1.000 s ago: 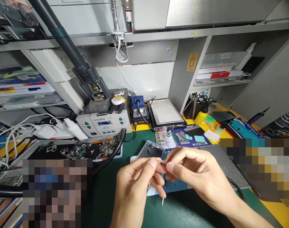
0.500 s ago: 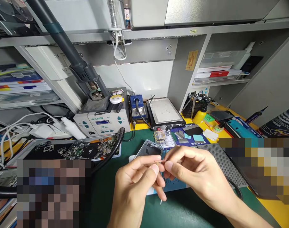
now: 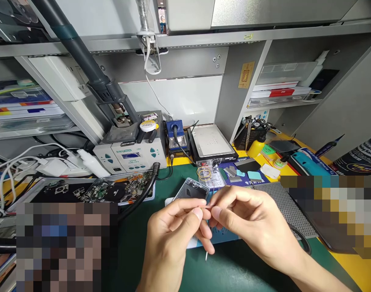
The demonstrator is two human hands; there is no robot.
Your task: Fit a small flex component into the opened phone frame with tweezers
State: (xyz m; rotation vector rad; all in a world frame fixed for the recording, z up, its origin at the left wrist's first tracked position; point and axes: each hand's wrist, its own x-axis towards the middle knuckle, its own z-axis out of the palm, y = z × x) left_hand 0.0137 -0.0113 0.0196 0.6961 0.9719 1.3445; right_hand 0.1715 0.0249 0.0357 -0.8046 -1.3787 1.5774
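Note:
My left hand [image 3: 176, 235] and my right hand [image 3: 254, 221] meet fingertip to fingertip over the workbench. Both are closed in a pinch around something tiny and thin between them, too small to name. A slim stick with a white tip [image 3: 206, 256] pokes out below my left hand's fingers; which hand holds it is hidden. Just behind my fingers lies an open phone frame [image 3: 191, 190], its lower part covered by my hands. Under the hands a blue and white work mat [image 3: 225, 237] is partly visible.
A tray of circuit boards [image 3: 133, 188] and a hot-air station [image 3: 132, 156] stand left. Behind are a soldering iron stand [image 3: 177, 142] and a flat heating plate [image 3: 211, 140]. To the right are a perforated grey mat [image 3: 283, 205] and a yellow bottle [image 3: 256, 147].
The hands keep almost the same pinch, with only slight shifts of the fingertips. The view has tilted a little.

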